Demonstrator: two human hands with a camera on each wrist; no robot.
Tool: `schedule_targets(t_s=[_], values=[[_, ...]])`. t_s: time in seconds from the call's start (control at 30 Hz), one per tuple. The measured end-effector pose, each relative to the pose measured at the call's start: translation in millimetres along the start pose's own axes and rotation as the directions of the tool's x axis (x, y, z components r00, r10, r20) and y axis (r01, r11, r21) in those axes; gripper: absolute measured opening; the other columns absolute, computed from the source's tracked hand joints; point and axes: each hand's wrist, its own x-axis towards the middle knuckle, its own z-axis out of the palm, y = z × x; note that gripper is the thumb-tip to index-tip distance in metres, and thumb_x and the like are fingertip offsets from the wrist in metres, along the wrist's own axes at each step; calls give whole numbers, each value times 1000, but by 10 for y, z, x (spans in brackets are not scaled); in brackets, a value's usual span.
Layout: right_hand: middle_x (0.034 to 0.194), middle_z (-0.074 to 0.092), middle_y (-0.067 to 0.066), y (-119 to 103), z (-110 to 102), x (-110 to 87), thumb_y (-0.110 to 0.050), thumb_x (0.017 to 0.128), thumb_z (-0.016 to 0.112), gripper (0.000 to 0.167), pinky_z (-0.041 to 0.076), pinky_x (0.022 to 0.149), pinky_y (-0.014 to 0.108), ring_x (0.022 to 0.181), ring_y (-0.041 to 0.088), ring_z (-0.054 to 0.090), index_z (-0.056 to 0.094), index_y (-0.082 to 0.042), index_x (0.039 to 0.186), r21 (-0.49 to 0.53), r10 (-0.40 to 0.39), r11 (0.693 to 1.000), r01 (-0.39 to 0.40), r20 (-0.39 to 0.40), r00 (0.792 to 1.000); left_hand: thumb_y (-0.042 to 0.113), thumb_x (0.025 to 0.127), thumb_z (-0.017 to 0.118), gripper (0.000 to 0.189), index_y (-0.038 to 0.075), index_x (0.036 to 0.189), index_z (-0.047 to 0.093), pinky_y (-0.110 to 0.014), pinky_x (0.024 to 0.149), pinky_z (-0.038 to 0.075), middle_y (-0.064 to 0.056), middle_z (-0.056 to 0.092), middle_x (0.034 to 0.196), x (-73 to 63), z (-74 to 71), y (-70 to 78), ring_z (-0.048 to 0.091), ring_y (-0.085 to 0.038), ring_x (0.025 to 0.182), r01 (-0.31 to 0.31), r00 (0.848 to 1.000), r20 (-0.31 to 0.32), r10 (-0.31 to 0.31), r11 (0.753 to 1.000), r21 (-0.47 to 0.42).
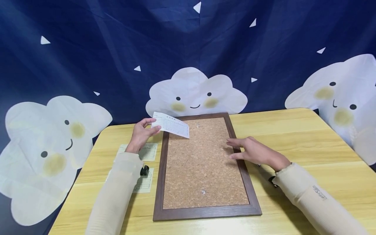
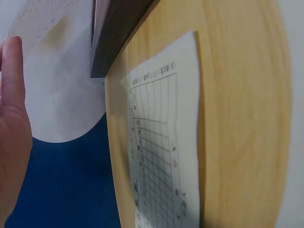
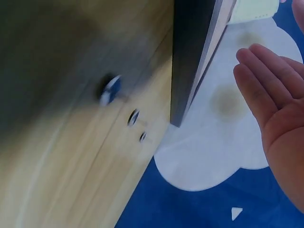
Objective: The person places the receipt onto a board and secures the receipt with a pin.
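My left hand (image 1: 140, 134) pinches a white paper form (image 1: 173, 125) with a printed table between thumb and fingers. The form is held over the top left corner of a cork board (image 1: 202, 160) in a dark brown frame. Over the frame's right side, my right hand (image 1: 255, 150) hovers with fingers extended, holding nothing visible. In the right wrist view, its fingers (image 3: 266, 85) look straight and close together. Three small round shiny thumbtacks (image 3: 134, 117) lie on the wood to the right of the board.
Left of the board, two more printed forms lie on the table, an upper form (image 1: 149, 152) and a lower form (image 1: 144, 183). Small shiny spots show on the cork near its top and bottom. Behind the wooden table (image 1: 282, 130) hangs a blue cloud-patterned curtain (image 1: 117, 39).
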Motion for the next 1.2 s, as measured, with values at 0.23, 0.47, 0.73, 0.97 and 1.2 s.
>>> schedule_targets(t_s=[0.23, 0.47, 0.73, 0.97, 1.2], values=[[129, 63, 20, -57, 49, 258, -23, 93, 73, 64, 49, 98, 48, 120, 32, 61, 48, 11, 141, 89, 17, 996, -17, 2, 1000, -4, 89, 72, 46, -7, 130, 53, -30, 84, 57, -10, 50, 121, -6, 60, -17, 71, -10, 76, 3, 1000, -9, -4, 1000, -16], [132, 60, 24, -80, 82, 429, -18, 95, 71, 63, 51, 97, 45, 121, 35, 60, 44, 12, 143, 187, 52, 981, -56, 29, 998, -6, 88, 72, 44, -7, 128, 54, -35, 87, 56, -11, 50, 120, -31, 122, 1, 72, -13, 78, -6, 1000, 3, 7, 999, -41], [132, 60, 25, -73, 73, 578, -19, 96, 70, 64, 50, 98, 46, 122, 39, 58, 42, 13, 144, 247, 79, 965, -84, 31, 996, -13, 86, 69, 39, -7, 123, 56, -28, 77, 59, -12, 48, 115, -6, 177, -29, 70, -12, 73, -38, 999, -1, 38, 993, -116], [130, 60, 28, -64, 60, 781, -16, 95, 70, 61, 51, 97, 45, 119, 37, 61, 44, 13, 142, 257, 79, 963, -79, 11, 997, -11, 87, 70, 45, -10, 128, 53, -27, 79, 58, -12, 49, 115, -24, 228, -12, 70, -11, 74, -39, 999, 17, 41, 992, -121], [128, 63, 26, -52, 98, 948, -16, 95, 71, 61, 49, 100, 45, 118, 35, 62, 45, 14, 141, 277, 116, 955, -107, -13, 993, -11, 87, 70, 44, -10, 128, 53, -28, 80, 58, -12, 49, 115, -28, 287, 15, 70, -11, 76, -48, 999, 13, 50, 990, -129]])
